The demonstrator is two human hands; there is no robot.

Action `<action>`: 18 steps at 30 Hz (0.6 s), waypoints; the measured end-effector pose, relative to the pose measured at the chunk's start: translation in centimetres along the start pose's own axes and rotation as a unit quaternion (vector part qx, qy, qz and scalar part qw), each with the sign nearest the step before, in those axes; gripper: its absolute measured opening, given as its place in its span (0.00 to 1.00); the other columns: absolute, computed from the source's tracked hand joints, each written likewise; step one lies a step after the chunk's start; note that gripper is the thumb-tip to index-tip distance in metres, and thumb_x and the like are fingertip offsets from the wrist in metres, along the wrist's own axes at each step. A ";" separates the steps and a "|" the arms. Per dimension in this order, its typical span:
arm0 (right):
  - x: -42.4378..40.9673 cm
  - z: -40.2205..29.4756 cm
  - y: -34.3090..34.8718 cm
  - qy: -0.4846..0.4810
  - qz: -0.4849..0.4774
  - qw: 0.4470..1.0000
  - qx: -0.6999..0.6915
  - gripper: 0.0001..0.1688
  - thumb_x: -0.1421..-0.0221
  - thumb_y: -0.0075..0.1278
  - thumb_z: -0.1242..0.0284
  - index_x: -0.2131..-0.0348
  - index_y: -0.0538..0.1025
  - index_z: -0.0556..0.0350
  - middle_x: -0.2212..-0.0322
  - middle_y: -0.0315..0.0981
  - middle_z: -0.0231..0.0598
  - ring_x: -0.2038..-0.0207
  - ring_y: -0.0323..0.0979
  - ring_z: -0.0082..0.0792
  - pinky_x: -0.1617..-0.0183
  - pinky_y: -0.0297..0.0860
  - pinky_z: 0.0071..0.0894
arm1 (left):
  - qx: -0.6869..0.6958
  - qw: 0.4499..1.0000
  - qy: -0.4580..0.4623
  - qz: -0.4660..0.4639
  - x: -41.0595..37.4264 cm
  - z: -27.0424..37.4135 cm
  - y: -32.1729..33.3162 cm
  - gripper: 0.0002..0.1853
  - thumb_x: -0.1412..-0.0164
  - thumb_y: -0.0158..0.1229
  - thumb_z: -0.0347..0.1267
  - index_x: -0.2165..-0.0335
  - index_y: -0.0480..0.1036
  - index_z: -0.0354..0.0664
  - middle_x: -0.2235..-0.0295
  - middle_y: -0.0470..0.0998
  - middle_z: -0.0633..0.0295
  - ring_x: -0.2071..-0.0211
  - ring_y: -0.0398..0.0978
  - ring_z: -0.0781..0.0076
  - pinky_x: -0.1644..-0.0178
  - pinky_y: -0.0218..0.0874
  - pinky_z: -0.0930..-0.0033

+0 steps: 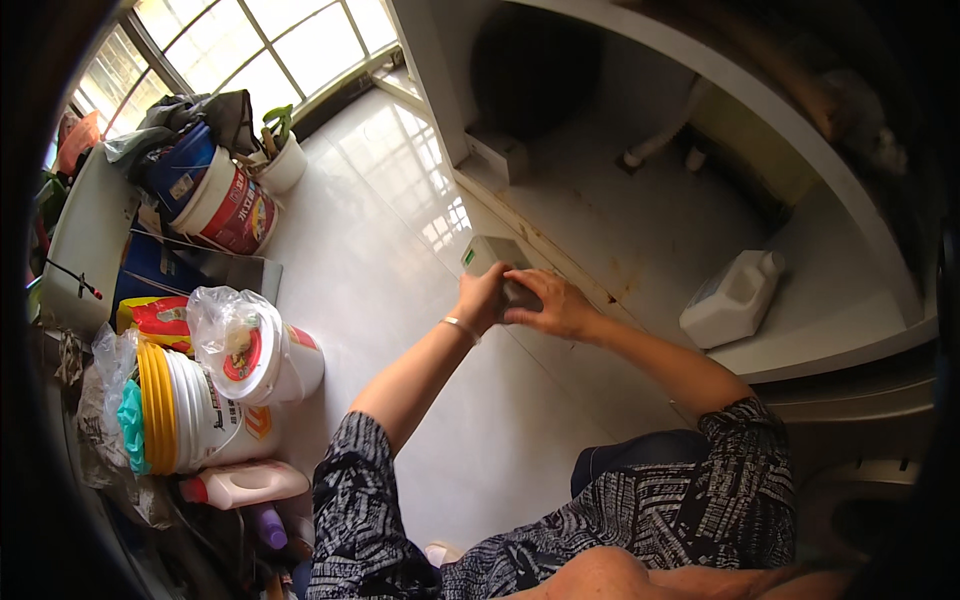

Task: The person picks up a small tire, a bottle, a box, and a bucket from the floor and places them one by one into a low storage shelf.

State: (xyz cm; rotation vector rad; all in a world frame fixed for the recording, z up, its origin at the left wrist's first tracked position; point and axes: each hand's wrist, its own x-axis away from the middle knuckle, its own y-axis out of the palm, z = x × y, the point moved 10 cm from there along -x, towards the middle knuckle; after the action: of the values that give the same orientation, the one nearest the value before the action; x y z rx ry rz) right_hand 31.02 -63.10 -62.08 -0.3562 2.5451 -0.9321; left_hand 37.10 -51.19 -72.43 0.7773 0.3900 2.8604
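Observation:
Both hands are on a grey box-like object (496,251) with a small green mark, low over the white tiled floor (420,360) near the raised edge of an alcove. My left hand (482,295), with a bangle at the wrist, grips its near left side. From the right, my right hand (553,301) reaches over the object, fingers bent and meeting the left hand; whether it grips the object too is hard to tell. The object's lower part is hidden by the hands. A white plastic jug (731,300) lies to the right, inside the alcove.
Along the left stand a red-labelled bucket (240,210), a lidded white bucket (300,360), stacked buckets (202,405) and a pink bottle (259,484). A potted plant (281,165) is near the window. The alcove holds a small white box (499,154) and a drain pipe (664,142).

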 end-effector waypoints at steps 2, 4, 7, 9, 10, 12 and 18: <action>1.8 1.6 0.5 0.032 -0.047 0.997 0.060 0.47 0.52 0.64 0.57 0.39 0.62 0.48 0.42 0.61 0.42 0.39 0.60 0.44 0.36 0.59 0.43 | 0.044 0.998 -0.035 0.032 -3.3 -2.5 1.6 0.24 0.47 0.63 0.31 0.56 0.67 0.27 0.62 0.76 0.50 0.65 0.78 0.62 0.64 0.73 0.62; 2.7 4.6 0.3 0.096 -0.092 0.984 0.123 0.62 0.59 0.69 0.62 0.32 0.51 0.46 0.35 0.49 0.40 0.34 0.51 0.44 0.30 0.51 0.45 | 0.109 0.991 -0.062 0.044 -7.6 -6.1 3.6 0.31 0.51 0.65 0.31 0.53 0.59 0.25 0.60 0.74 0.45 0.63 0.77 0.58 0.62 0.73 0.58; 0.3 3.0 -0.5 0.102 -0.050 0.980 0.166 0.60 0.61 0.70 0.65 0.34 0.53 0.49 0.37 0.52 0.41 0.35 0.53 0.43 0.32 0.53 0.45 | 0.027 0.996 0.053 0.062 -16.7 -11.0 -1.7 0.35 0.50 0.66 0.33 0.52 0.56 0.27 0.60 0.73 0.44 0.60 0.77 0.56 0.59 0.73 0.57; -0.4 2.5 -0.2 0.010 0.071 0.974 0.213 0.59 0.63 0.70 0.67 0.36 0.56 0.50 0.39 0.55 0.42 0.37 0.57 0.44 0.34 0.58 0.44 | -0.038 0.988 0.128 0.083 -20.2 -10.7 -4.2 0.36 0.50 0.67 0.34 0.51 0.55 0.28 0.59 0.73 0.44 0.59 0.76 0.55 0.58 0.73 0.56; 0.0 3.7 -0.4 0.002 0.102 0.971 0.216 0.57 0.64 0.71 0.68 0.37 0.57 0.50 0.40 0.58 0.42 0.39 0.60 0.45 0.37 0.60 0.44 | -0.015 0.992 0.092 0.082 -20.1 -11.0 -2.8 0.37 0.50 0.68 0.36 0.51 0.55 0.28 0.58 0.73 0.43 0.57 0.76 0.54 0.57 0.73 0.55; 1.5 7.9 -2.2 0.048 0.136 0.968 0.206 0.55 0.66 0.70 0.70 0.40 0.60 0.51 0.44 0.62 0.44 0.44 0.65 0.47 0.42 0.66 0.44 | -0.032 0.994 -0.002 0.100 -17.9 -10.4 3.7 0.40 0.51 0.68 0.37 0.49 0.54 0.29 0.54 0.71 0.41 0.55 0.75 0.51 0.54 0.71 0.53; 1.1 9.6 -4.7 -0.017 0.260 0.956 0.136 0.37 0.59 0.66 0.72 0.50 0.66 0.54 0.57 0.71 0.46 0.55 0.72 0.49 0.53 0.71 0.44 | -0.139 0.958 -0.082 0.236 -9.8 -2.7 8.0 0.48 0.53 0.70 0.42 0.43 0.50 0.32 0.44 0.64 0.37 0.46 0.70 0.42 0.44 0.67 0.50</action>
State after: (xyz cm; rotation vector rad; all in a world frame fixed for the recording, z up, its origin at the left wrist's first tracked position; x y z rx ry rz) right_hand 34.84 -72.30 -65.96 0.3622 2.2569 -1.0233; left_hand 43.50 -61.43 -77.02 1.1715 -0.2536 3.1329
